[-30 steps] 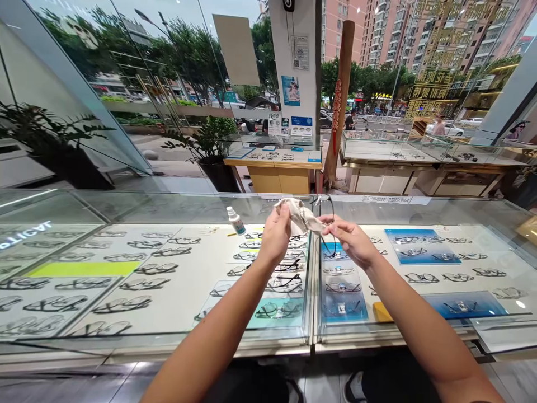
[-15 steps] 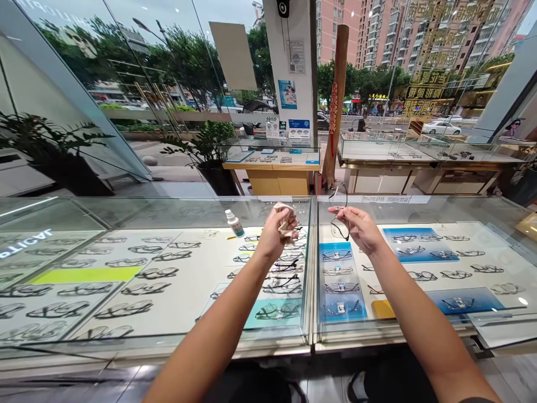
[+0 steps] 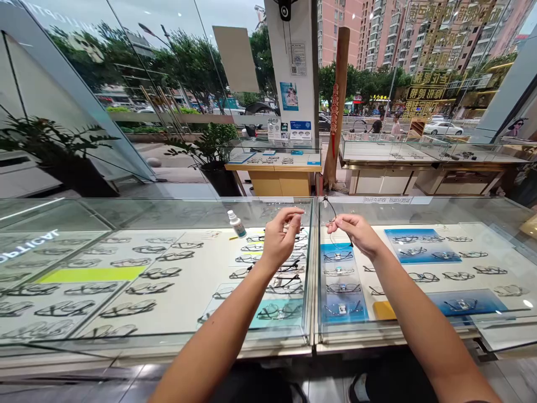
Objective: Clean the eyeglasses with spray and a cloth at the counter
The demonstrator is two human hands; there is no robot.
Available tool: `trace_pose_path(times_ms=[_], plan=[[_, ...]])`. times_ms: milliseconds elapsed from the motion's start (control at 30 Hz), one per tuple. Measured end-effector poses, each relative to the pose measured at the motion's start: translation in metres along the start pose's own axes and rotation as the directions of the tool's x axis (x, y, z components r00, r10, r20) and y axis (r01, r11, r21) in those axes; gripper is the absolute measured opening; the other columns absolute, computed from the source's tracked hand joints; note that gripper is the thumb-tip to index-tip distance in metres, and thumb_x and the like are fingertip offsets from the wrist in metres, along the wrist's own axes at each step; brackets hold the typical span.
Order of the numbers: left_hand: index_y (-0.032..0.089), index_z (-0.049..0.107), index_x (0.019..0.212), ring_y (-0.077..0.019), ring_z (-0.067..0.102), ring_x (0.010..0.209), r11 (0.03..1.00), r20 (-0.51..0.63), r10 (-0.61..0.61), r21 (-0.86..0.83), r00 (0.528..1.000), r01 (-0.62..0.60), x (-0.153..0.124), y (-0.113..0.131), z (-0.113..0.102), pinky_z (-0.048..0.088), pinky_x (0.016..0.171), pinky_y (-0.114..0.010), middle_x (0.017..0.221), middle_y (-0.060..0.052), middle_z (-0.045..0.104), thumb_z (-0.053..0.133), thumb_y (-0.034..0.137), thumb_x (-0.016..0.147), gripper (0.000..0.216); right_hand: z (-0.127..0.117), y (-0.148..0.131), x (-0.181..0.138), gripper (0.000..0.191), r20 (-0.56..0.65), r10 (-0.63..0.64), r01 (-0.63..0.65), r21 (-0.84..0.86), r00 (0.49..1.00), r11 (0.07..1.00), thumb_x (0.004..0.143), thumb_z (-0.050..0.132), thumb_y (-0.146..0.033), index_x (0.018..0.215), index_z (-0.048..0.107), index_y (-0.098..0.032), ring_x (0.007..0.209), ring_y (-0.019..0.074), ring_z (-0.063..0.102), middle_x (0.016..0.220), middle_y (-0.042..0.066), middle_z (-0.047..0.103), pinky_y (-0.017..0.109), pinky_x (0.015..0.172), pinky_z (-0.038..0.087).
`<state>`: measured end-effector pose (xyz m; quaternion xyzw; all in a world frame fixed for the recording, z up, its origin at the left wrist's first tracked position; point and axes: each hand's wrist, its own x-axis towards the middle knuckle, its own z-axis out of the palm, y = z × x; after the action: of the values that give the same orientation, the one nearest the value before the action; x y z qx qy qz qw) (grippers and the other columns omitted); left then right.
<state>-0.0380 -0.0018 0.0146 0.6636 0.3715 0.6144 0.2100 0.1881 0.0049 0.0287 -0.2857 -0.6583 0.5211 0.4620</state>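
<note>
My right hand [image 3: 356,232] pinches a pair of thin dark-framed eyeglasses [image 3: 331,207] above the glass counter. The eyeglasses are turned on edge, with one part rising above the fingers and a rim hanging below. To their left, my left hand [image 3: 280,238] is raised with its fingers curved forward and the thumb apart. No cloth shows in it; its palm side is partly hidden. A small white spray bottle [image 3: 237,225] with a printed label stands on the counter left of my left hand.
Beneath my hands, the glass display counter [image 3: 312,330] holds rows of eyeglasses, some on blue trays [image 3: 422,244]. A metal-edged seam divides it. Beyond stand a wooden display table [image 3: 277,182], a wooden post [image 3: 337,106], more glass cases and potted plants [image 3: 210,145].
The light cloth seen in my left hand is no longer visible, and that hand's fingers have extended. My right hand has moved slightly down and left, turning the eyeglasses.
</note>
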Motion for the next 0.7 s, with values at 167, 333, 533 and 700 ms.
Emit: trace_pose_path(times_ms=[167, 333, 533, 700], plan=[[0.023, 0.067, 0.133, -0.0149, 0.053, 0.064, 0.972, 0.108, 0.128, 0.182, 0.986, -0.146, 0.0, -0.007, -0.003, 0.044, 0.066, -0.026, 0.076, 0.002, 0.064, 0.094, 0.055, 0.065, 0.08, -0.002, -0.003, 0.0, 0.048, 0.132, 0.046, -0.038, -0.06, 0.99, 0.997, 0.082, 0.075, -0.068, 0.072, 0.073, -0.021, 0.084, 0.0204, 0.066, 0.077, 0.003, 0.073, 0.041, 0.095, 0.05], [0.025, 0.071, 0.129, -0.026, 0.068, 0.099, 0.889, 0.165, 0.309, 0.299, 0.937, -0.345, -0.001, -0.013, 0.001, 0.055, 0.087, -0.035, 0.108, -0.01, 0.071, 0.09, 0.059, 0.071, 0.07, -0.004, -0.006, -0.001, 0.045, 0.228, 0.081, -0.059, -0.099, 0.97, 0.993, 0.084, 0.075, -0.064, 0.073, 0.075, -0.02, 0.082, 0.0193, 0.066, 0.078, 0.003, 0.073, 0.039, 0.091, 0.051], [0.025, 0.072, 0.125, -0.0308, 0.071, 0.116, 0.859, 0.164, 0.367, 0.316, 0.915, -0.402, -0.002, -0.014, 0.001, 0.056, 0.104, -0.043, 0.123, -0.013, 0.074, 0.088, 0.056, 0.074, 0.062, -0.004, -0.006, -0.001, 0.045, 0.243, 0.073, -0.037, -0.149, 0.967, 0.988, 0.087, 0.072, -0.063, 0.077, 0.075, -0.02, 0.084, 0.0197, 0.066, 0.08, 0.003, 0.073, 0.039, 0.092, 0.05], [0.023, 0.071, 0.125, -0.0295, 0.074, 0.113, 0.802, 0.106, 0.467, 0.368, 0.878, -0.47, -0.001, -0.015, 0.0, 0.059, 0.102, -0.043, 0.12, -0.013, 0.077, 0.087, 0.055, 0.077, 0.06, -0.005, -0.008, -0.002, 0.052, 0.076, -0.11, 0.126, -0.249, 0.991, 0.96, 0.092, 0.06, -0.07, 0.083, 0.075, -0.022, 0.094, 0.0229, 0.068, 0.091, 0.006, 0.075, 0.042, 0.097, 0.05]])
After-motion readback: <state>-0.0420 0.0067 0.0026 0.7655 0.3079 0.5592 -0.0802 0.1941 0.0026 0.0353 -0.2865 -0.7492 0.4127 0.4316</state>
